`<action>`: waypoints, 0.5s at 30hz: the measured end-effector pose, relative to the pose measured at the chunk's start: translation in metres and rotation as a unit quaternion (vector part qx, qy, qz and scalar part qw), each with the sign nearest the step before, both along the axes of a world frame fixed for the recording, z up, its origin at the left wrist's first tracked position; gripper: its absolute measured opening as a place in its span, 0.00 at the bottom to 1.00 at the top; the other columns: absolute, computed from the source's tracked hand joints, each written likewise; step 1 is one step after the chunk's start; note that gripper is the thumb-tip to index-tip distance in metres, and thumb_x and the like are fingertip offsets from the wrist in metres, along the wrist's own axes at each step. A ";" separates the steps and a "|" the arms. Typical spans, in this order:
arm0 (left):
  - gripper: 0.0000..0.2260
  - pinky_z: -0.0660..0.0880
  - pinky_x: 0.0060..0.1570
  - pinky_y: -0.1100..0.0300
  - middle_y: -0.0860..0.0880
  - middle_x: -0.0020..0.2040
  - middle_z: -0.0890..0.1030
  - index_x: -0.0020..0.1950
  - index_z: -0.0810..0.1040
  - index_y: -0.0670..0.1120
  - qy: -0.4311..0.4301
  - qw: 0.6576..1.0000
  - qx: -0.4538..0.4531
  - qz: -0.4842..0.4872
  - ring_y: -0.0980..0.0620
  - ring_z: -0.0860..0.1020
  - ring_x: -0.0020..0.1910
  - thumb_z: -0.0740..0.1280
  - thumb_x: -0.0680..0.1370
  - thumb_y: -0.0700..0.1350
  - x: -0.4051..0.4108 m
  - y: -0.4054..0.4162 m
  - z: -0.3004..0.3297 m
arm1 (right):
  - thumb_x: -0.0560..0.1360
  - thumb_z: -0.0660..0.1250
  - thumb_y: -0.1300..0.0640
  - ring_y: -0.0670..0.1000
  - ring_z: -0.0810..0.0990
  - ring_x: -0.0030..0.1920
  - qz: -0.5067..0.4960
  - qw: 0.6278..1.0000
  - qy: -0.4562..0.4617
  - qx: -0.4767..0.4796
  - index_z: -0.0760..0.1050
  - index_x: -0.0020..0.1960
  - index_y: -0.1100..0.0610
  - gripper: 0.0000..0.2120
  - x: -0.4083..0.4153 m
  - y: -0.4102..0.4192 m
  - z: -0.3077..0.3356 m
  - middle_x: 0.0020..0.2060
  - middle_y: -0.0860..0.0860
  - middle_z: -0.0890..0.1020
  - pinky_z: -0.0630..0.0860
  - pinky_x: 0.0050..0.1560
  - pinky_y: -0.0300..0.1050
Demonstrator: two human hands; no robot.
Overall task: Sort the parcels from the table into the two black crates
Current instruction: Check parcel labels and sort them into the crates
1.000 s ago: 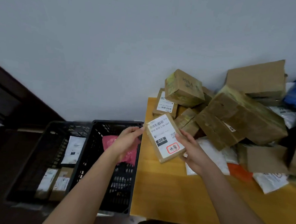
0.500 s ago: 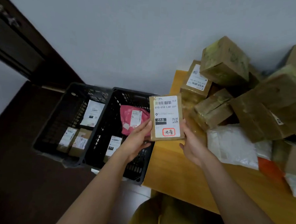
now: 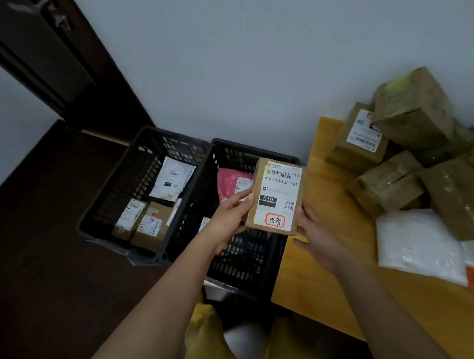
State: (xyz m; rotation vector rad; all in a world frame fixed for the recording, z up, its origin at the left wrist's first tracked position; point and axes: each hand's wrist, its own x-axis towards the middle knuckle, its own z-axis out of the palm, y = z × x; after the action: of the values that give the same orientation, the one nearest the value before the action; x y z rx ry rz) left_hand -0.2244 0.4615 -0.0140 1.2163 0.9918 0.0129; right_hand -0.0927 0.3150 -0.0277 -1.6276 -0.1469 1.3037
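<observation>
Parcel (image 3: 276,196), label up, is gripped at its sides by both hands, left hand (image 3: 228,220) and right hand (image 3: 316,238), above the right crate (image 3: 223,151) beside the counter (image 3: 319,266).

2 crates (image 3: 155,257) sit side by side on the floor at 9 o'clock of the desk (image 3: 321,279); parcels (image 3: 389,184) pile at the desk's 2 o'clock.
</observation>
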 end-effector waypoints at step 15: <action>0.22 0.77 0.48 0.58 0.51 0.57 0.83 0.71 0.72 0.52 0.105 0.992 0.016 -0.062 0.50 0.81 0.55 0.67 0.78 0.55 -0.168 0.216 -0.007 | 0.83 0.59 0.53 0.48 0.80 0.52 -0.041 0.997 -0.009 -0.067 0.62 0.74 0.48 0.20 -0.174 0.210 -0.004 0.51 0.41 0.79 0.77 0.55 0.48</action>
State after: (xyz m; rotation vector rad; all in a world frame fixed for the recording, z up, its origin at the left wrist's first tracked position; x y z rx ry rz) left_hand -0.3922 0.6780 -0.0206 1.3264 1.0992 -0.2006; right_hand -0.2671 0.5253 -0.0319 -1.7409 -0.0026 1.2600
